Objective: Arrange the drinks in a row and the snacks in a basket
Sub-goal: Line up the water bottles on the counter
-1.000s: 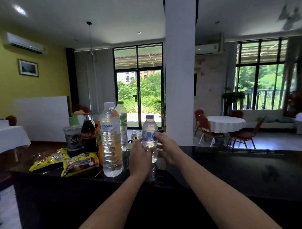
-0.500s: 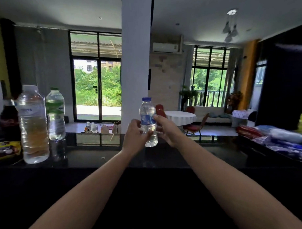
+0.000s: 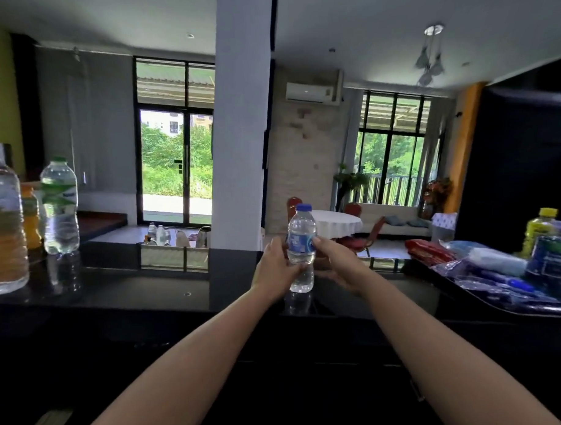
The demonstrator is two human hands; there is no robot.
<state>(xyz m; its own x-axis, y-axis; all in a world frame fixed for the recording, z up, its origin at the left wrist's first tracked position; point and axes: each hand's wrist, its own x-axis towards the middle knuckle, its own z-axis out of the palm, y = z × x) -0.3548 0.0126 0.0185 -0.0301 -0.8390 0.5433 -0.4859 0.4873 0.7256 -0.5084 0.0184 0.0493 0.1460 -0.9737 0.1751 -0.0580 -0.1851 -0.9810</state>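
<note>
A small water bottle [image 3: 301, 243] with a blue cap and blue label stands upright on the black counter [image 3: 148, 293], its base touching the surface. My left hand [image 3: 276, 269] grips it from the left and my right hand [image 3: 335, 264] grips it from the right. At the far left stand a large clear water bottle [image 3: 3, 228], an orange drink bottle [image 3: 31, 218] behind it and a green-labelled water bottle [image 3: 59, 207].
On the counter's right side lie a red snack packet [image 3: 428, 250], clear plastic bags [image 3: 494, 262], a dark blue tub [image 3: 551, 263] and a yellow bottle [image 3: 539, 228]. A white pillar [image 3: 244, 118] rises behind the counter. No basket is in view.
Both hands carried the small bottle to the right, away from the group of drinks, and lowered it onto the counter. My view turned right, so the cola and snack packets left the frame.
</note>
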